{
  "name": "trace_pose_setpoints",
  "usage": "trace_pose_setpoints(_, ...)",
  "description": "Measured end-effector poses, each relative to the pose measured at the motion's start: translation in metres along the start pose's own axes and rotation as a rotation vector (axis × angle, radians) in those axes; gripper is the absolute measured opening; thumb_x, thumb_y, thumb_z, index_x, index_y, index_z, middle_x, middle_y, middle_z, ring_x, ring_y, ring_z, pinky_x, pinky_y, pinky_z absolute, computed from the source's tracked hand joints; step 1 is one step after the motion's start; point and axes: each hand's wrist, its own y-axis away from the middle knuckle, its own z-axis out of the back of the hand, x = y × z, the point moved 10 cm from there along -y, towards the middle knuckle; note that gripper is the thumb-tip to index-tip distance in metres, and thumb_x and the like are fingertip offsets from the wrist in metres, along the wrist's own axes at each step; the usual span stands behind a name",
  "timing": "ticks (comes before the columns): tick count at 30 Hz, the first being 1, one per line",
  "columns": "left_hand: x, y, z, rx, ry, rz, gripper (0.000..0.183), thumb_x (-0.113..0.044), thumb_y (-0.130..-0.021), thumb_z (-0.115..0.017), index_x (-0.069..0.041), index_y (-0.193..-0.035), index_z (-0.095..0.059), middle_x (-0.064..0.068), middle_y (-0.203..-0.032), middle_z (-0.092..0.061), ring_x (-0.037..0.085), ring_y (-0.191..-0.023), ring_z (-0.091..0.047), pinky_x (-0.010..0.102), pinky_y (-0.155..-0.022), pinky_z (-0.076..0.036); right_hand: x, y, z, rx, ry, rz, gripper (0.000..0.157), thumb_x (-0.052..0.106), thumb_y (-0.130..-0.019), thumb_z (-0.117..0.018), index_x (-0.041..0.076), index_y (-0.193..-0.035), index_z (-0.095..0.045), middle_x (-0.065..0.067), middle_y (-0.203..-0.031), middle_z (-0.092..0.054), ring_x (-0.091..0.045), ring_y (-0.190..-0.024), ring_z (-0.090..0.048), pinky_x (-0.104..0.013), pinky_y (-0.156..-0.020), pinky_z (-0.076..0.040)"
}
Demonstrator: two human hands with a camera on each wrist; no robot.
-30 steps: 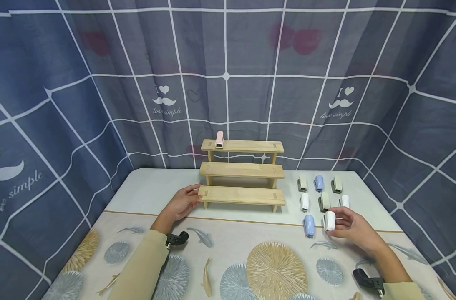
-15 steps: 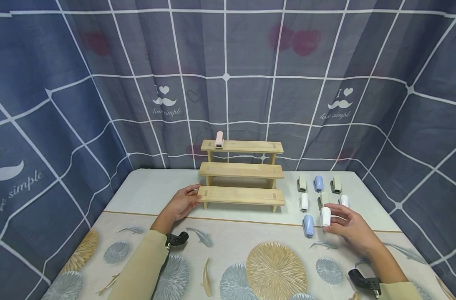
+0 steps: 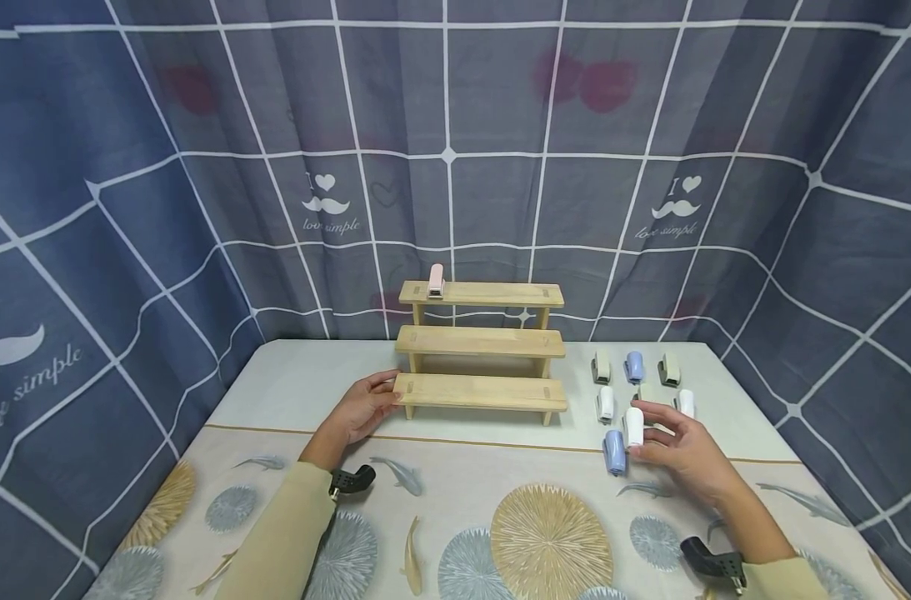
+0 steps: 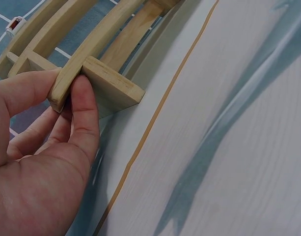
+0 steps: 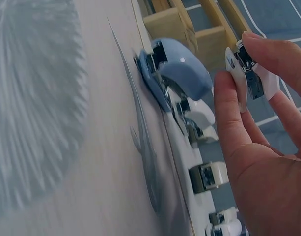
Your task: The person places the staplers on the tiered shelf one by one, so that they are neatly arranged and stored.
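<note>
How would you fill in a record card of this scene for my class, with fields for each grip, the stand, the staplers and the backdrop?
Stand: wooden stand, three steps
Top step: pink stapler near its left end
Left grip: pinches the left end of the lowest step
Right grip: holds a white stapler between thumb and fingers
Other staplers: right of the stand; three cream, one partly hidden; two blue; two white
Backdrop: dark blue curtain with white grid lines

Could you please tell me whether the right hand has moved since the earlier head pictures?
Yes, the right hand has moved left, toward the shelf, in the head view.
</note>
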Motion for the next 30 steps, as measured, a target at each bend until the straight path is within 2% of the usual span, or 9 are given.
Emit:
trace_pose_setpoints(4,0.000,0.001,0.000,0.008,0.008,-0.005,0.066,0.014,-0.094,-0.057,0.007,-0.155,-0.032,0.001,-0.111,-0.064,0.010,-0.093,-0.068,0.021,-0.080,-0.059,0.001,-0.004,-0.006,0.000,0.001,0.008,0.072,-0.009,-0.085,-0.074,-0.007,-0.149,-0.041,0.006,-0.124,-0.061,-0.006,-0.100,-0.069,-0.024,-0.078,-0.062)
trace_pose_setpoints(13,-0.002,0.002,-0.001,0.011,0.006,-0.007,0.066,0.013,-0.095,-0.057,0.007,-0.156,-0.031,0.003,-0.115,-0.063,0.009,-0.094,-0.067,0.020,-0.081,-0.059,0.002,-0.012,-0.015,-0.027,0.035,0.006,0.072,-0.006,-0.084,-0.077,-0.005,-0.148,-0.044,0.012,-0.124,-0.061,-0.004,-0.102,-0.067,-0.023,-0.079,-0.062)
trace_pose_setpoints(21,-0.004,0.004,-0.002,0.010,-0.006,-0.006,0.066,0.012,-0.095,-0.057,0.007,-0.156,-0.031,-0.001,-0.109,-0.065,0.008,-0.091,-0.067,0.020,-0.080,-0.059,0.003,-0.019,-0.025,-0.021,0.050,-0.010,0.074,-0.004,-0.083,-0.079,-0.004,-0.149,-0.045,0.010,-0.124,-0.060,-0.005,-0.101,-0.068,-0.025,-0.078,-0.062)
trace_pose_setpoints(26,-0.003,0.004,-0.001,0.014,-0.005,-0.005,0.066,0.013,-0.095,-0.057,0.007,-0.156,-0.032,-0.001,-0.108,-0.064,0.008,-0.090,-0.068,0.020,-0.080,-0.059,0.007,-0.027,-0.034,-0.006,0.011,-0.001,0.074,-0.006,-0.083,-0.078,-0.006,-0.148,-0.044,0.005,-0.123,-0.061,-0.007,-0.100,-0.068,-0.026,-0.078,-0.063)
trace_pose_setpoints(30,-0.003,0.002,0.000,0.010,-0.006,-0.003,0.066,0.012,-0.095,-0.058,0.007,-0.156,-0.032,0.000,-0.109,-0.064,0.009,-0.091,-0.068,0.020,-0.082,-0.060,0.011,-0.033,-0.041,0.005,-0.004,0.002,0.073,-0.006,-0.083,-0.078,-0.004,-0.148,-0.046,0.000,-0.124,-0.060,-0.008,-0.100,-0.068,-0.027,-0.078,-0.063)
